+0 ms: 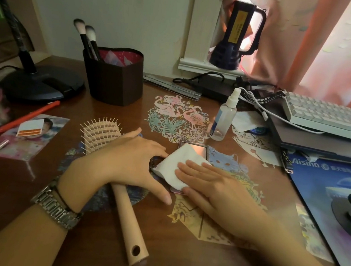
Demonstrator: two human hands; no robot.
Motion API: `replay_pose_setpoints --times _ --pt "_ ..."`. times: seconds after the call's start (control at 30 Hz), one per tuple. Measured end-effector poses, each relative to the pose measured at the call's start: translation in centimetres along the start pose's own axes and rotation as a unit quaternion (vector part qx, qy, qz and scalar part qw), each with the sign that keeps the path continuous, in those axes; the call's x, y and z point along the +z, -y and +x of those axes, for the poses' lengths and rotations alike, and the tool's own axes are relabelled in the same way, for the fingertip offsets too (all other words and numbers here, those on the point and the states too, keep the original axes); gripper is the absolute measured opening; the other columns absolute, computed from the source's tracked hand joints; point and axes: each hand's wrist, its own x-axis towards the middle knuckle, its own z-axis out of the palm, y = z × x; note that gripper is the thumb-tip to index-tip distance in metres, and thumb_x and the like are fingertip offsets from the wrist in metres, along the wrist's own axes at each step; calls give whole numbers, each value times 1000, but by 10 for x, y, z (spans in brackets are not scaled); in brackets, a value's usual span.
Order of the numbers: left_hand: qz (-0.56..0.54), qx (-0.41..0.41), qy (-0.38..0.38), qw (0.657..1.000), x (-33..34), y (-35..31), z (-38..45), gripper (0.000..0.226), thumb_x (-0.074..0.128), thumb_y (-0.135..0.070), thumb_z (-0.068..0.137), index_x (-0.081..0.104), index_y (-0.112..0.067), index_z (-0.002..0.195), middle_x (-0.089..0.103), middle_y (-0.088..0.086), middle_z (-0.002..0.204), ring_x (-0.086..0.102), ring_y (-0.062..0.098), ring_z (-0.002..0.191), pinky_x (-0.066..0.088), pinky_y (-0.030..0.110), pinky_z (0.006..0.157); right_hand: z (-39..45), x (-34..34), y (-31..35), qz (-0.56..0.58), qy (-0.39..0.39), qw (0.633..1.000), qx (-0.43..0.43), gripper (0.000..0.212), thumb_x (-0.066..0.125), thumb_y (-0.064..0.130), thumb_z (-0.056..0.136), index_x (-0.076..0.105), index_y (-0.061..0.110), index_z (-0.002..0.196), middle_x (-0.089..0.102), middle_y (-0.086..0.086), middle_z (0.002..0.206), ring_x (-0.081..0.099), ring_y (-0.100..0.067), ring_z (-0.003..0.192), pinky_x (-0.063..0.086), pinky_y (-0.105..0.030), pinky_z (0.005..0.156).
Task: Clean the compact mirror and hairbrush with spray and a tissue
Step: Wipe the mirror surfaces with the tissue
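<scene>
The compact mirror [200,150] lies open on the desk's middle, mostly covered by a folded white tissue [175,166]. My right hand [210,185] lies flat on the tissue, pressing it onto the mirror. My left hand [131,158] rests over the mirror's left edge, thumb and fingers bracing it. The wooden hairbrush [103,134] lies bristles up under my left wrist, its handle [130,222] pointing toward me. A clear spray bottle [223,119] stands upright behind the mirror, apart from both hands.
A dark heart-shaped holder [113,76] with makeup brushes stands at the back left, beside a lamp base [41,85]. A white keyboard [335,119] on a laptop and a blue mouse pad [334,196] fill the right. Cables, a red pen [28,116] and photos lie around.
</scene>
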Motion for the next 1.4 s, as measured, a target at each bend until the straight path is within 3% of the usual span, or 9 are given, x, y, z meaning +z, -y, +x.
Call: replay_pose_setpoints --times 0.53,0.73,0.83,0.93,1.0,1.03,1.13,1.23,1.4 --pt "-22 -8 13 1000 0 3 0 97 59 -77 57 31 -39 141 21 -22 152 11 10 141 5 38 114 -30 -11 -13 -7 8 1000 18 42 31 42 98 44 30 135 40 17 141 28 5 134 26 -26 114" --pt "-13 -4 14 1000 0 4 1 98 59 -77 57 31 -37 142 21 -21 152 13 11 140 6 37 114 -22 -13 -14 7 26 999 22 46 30 44 96 41 28 138 34 17 143 26 4 135 11 -13 113" --pt "-15 -5 12 1000 0 3 1 99 59 -78 55 31 -38 142 21 -22 152 12 11 141 6 37 114 -14 -15 -14 47 19 997 50 42 35 41 96 42 31 137 35 21 142 25 6 134 17 -15 112" --pt "-17 -8 15 1000 0 4 1 100 60 -78 55 29 -39 142 19 -23 152 11 10 141 6 37 114 -11 -21 -12 128 -14 985 113 38 38 40 95 47 35 132 50 45 113 48 15 110 38 -10 94" --pt "-21 -9 20 1000 0 6 2 101 60 -79 55 28 -39 142 18 -22 152 9 13 142 7 38 114 -9 -25 -12 176 -65 970 157 35 40 38 94 50 36 128 61 37 80 58 9 74 42 -11 67" --pt "-25 -11 22 999 0 6 2 102 60 -79 54 28 -40 142 18 -22 152 9 15 142 9 38 114 -8 -27 -11 187 -90 963 170 35 40 38 94 49 39 128 64 28 77 57 6 68 41 -11 62" --pt "-27 -8 9 1000 0 6 4 97 61 -76 58 30 -39 142 21 -22 152 13 13 141 9 37 114 -5 -27 -11 138 -77 975 158 37 37 43 94 46 41 131 55 31 115 51 15 97 42 -10 83" --pt "-22 -3 -19 1000 4 6 6 92 59 -76 60 35 -38 140 26 -21 150 17 11 140 9 34 114 -2 -17 -14 56 -7 992 116 40 34 43 96 41 37 136 36 25 139 26 12 126 25 -16 107" --pt "-9 -8 -54 998 7 4 9 89 57 -79 59 40 -38 136 33 -20 147 23 10 138 10 33 113 4 -17 -18 12 21 995 97 43 32 40 98 33 33 140 22 24 141 10 12 127 -6 0 99"
